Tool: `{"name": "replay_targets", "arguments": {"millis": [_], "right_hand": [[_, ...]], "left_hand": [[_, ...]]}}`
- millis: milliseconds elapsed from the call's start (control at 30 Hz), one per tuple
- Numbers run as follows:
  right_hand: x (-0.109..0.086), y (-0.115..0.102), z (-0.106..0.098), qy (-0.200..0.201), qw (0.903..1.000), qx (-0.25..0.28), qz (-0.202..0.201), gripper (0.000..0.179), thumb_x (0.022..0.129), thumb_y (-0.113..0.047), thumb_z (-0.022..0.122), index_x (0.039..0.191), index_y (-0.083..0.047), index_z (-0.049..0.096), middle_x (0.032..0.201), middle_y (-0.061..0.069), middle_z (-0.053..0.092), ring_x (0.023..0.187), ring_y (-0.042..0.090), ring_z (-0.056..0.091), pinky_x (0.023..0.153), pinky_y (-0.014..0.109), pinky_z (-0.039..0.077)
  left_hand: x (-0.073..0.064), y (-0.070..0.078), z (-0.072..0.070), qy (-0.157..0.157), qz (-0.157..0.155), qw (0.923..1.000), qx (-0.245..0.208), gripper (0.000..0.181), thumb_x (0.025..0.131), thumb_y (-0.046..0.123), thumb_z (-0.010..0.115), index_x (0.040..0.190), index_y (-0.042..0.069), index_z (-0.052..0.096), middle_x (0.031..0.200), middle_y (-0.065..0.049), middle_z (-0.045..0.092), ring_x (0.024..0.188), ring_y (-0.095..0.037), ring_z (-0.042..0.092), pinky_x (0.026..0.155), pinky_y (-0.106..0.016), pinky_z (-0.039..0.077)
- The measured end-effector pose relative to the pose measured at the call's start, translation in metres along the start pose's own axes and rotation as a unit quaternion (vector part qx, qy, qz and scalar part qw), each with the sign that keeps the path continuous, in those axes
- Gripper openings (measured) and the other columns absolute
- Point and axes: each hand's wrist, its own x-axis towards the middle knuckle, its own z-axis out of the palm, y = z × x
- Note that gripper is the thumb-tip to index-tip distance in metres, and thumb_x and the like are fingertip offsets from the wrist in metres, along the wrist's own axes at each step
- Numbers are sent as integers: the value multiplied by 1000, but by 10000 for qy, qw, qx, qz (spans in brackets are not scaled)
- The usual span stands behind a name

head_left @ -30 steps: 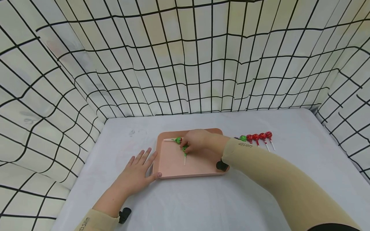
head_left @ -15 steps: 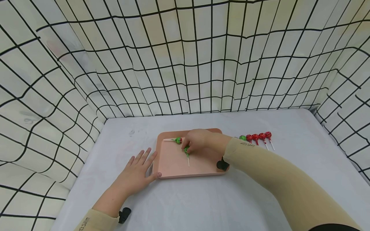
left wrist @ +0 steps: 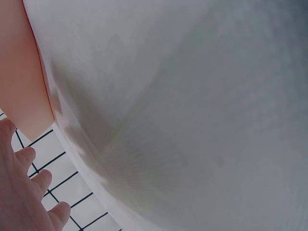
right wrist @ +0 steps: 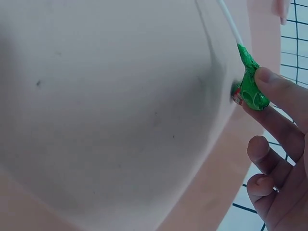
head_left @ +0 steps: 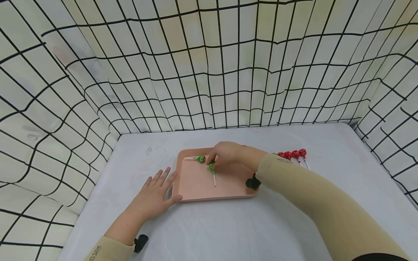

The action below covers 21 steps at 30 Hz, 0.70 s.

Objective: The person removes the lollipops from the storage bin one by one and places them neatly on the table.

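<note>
My right hand (head_left: 228,156) pinches a green-wrapped lollipop (right wrist: 252,89) by its head, between thumb and index finger, over the pink tray (head_left: 196,185). The lollipop's white stick points toward the tray's near side in the head view. Just left of it, a second lollipop (head_left: 200,158) with a green and red wrapper lies in the tray, stick to the left; its red part shows behind the pinched one in the right wrist view. My left hand (head_left: 153,197) lies with fingers spread at the tray's left edge, the thumb at the near left corner.
Several red lollipops (head_left: 295,153) lie in a row right of the tray, partly hidden by my right sleeve (head_left: 303,188). A white cloth covers the table (head_left: 209,228). Black wire grid panels (head_left: 225,87) stand around its back and sides.
My right hand has shifted slightly to the right and risen a little with the pinched lollipop. Its sleeve now covers more of the row on the right. My left hand has stayed put.
</note>
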Motion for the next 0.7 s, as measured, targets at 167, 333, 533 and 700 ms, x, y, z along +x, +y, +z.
{"name": "replay_targets", "arguments": {"millis": [167, 333, 533, 700], "right_hand": [[-7, 2, -8, 79, 9999, 2, -120, 28, 91, -22, 74, 118, -22, 76, 109, -16, 70, 110, 12, 60, 100, 29, 46], [-16, 7, -15, 150, 9998, 116, -80, 29, 91, -23, 74, 120, -21, 75, 110, -17, 70, 111, 10, 60, 101, 30, 46], [-30, 14, -25, 331, 9992, 195, 65, 31, 89, -27, 76, 119, -20, 75, 106, -15, 71, 99, 12, 60, 93, 32, 49], [-43, 25, -33, 502, 9985, 160, 158, 30, 88, -30, 77, 117, -22, 76, 106, -15, 70, 93, 14, 57, 85, 31, 50]], "left_hand": [[0, 0, 0, 8, -13, 10000, 13, 90, 90, 73, 46, 159, 20, 24, 164, -11, 18, 150, -37, 16, 118, -62, 14], [0, 1, 0, -19, -44, 10000, 35, 88, 91, 67, 53, 159, 19, 24, 164, -11, 18, 149, -38, 16, 118, -62, 14], [0, 1, -1, 3, -4, 10000, 18, 88, 91, 69, 51, 159, 19, 25, 164, -11, 19, 149, -38, 16, 118, -62, 14], [0, 0, 0, 0, 6, 10000, 27, 91, 90, 75, 45, 159, 20, 24, 165, -10, 18, 149, -37, 16, 118, -61, 14]]}}
